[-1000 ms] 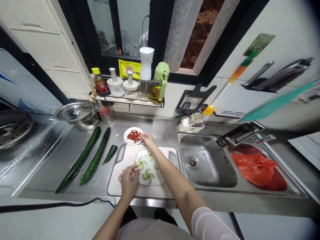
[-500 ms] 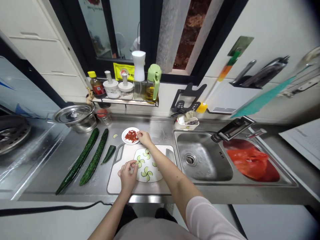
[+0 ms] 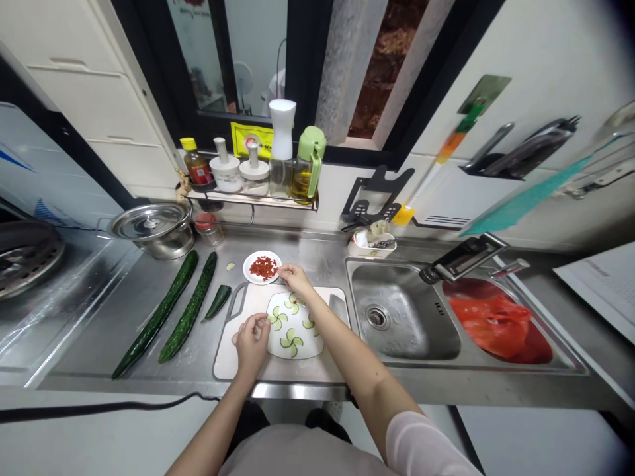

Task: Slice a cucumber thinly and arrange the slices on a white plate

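My right hand (image 3: 296, 280) is at the right rim of a small white dish (image 3: 247, 270) of dried red goji berries (image 3: 262, 267). Its thumb and fingertips are pinched together; anything between them is too small to make out. My left hand (image 3: 251, 338) has curled, pinched fingers by the left edge of a white plate (image 3: 274, 348); what they hold, if anything, is hidden. On the plate, thin cucumber slices (image 3: 291, 342) form several pinwheel shapes, the far one with a red centre. My right forearm covers part of the plate's right side. A cutting board (image 3: 229, 360) lies under the plate.
Two long cucumbers (image 3: 157, 314) (image 3: 191, 311) and a cucumber piece (image 3: 217, 303) lie left of the board. A knife blade (image 3: 338, 305) rests on the board's right side. The sink (image 3: 404, 324) is further right, and a lidded pot (image 3: 166, 235) stands back left.
My right hand has drawn slightly right, from over the berries to the dish's rim. My left hand stays by the plate, its fingers still curled. The whole view has shifted a little.
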The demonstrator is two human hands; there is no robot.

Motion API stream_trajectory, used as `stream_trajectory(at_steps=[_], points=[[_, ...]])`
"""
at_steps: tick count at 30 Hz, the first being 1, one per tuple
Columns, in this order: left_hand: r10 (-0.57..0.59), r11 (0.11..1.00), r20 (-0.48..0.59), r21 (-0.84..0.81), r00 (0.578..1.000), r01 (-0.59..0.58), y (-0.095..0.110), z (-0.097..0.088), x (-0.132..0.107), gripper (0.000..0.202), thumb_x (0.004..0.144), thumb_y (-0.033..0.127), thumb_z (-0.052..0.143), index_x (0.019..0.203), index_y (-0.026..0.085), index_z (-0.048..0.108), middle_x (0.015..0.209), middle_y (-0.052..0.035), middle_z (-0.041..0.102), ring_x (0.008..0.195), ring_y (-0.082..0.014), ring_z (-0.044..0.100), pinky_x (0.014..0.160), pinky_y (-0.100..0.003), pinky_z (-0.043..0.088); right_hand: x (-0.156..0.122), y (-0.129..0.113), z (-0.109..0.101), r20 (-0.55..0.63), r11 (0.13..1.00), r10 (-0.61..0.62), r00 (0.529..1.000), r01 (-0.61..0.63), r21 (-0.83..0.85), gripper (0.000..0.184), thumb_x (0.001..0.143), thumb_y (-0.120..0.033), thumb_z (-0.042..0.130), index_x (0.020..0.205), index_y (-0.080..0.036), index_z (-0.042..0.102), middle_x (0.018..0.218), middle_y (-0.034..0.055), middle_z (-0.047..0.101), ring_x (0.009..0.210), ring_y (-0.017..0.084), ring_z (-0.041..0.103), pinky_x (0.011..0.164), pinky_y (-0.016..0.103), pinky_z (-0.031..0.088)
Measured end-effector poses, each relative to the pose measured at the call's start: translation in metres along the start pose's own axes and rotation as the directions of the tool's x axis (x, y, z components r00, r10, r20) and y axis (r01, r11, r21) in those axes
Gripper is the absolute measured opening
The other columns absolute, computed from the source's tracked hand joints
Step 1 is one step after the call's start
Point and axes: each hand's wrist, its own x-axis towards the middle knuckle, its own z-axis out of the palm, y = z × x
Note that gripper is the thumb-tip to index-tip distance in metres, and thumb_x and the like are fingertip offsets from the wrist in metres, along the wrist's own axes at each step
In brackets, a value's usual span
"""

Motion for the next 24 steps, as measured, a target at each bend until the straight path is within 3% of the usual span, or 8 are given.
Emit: stream_trajectory(at_steps=[5,11,18,24], points=[[0.033,0.999,-0.005,-0.011,0.999,-0.034,0.01,0.003,0.006,0.027,0.082,0.04,0.052,0.094,0.022,0.067,0.075,-0.0005,0.066,0.071,-0.0167,0.056,0.086,-0.037,0.038,-0.039,-0.012,-0.016,0.025,0.998,-0.058,0.998,0.058,0.009,0.024,0.07,-0.04,0.066,0.075,-0.018,0.06,0.06,-0.0039,0.055,0.055,0.008,0.047,0.052,0.019,0.038],[0.064,0.997,0.034,0.051,0.997,-0.066,0.01,0.003,0.008,0.026,0.083,0.039,0.052,0.095,0.023,0.067,0.079,-0.0011,0.066,0.077,-0.0182,0.056,0.085,-0.037,0.035,-0.086,-0.006,-0.04,0.088,0.953,-0.152,0.984,0.17,-0.252,0.015,0.079,-0.033,0.058,0.08,-0.018,0.062,0.068,-0.002,0.06,0.062,0.01,0.052,0.059,0.021,0.04],[0.121,0.968,0.151,0.202,0.981,-0.151,0.005,0.003,-0.001,0.021,0.084,0.038,0.054,0.091,0.023,0.068,0.087,-0.0042,0.067,0.086,-0.0215,0.056,0.08,-0.035,0.032,-0.131,0.013,-0.049,0.246,0.701,-0.084,0.966,0.233,-0.674,0.012,0.082,-0.025,0.055,0.082,-0.019,0.065,0.074,-0.0009,0.064,0.067,0.012,0.054,0.062,0.021,0.035],[0.137,0.933,0.248,0.295,0.959,-0.209,0.0,0.007,-0.012,0.017,0.084,0.036,0.056,0.092,0.026,0.068,0.091,-0.0039,0.067,0.09,-0.023,0.054,0.08,-0.036,0.029,-0.148,0.019,-0.045,0.274,0.547,-0.004,0.962,0.232,-0.804,0.013,0.084,-0.024,0.053,0.086,-0.019,0.066,0.082,0.0023,0.066,0.073,0.013,0.054,0.064,0.022,0.032]])
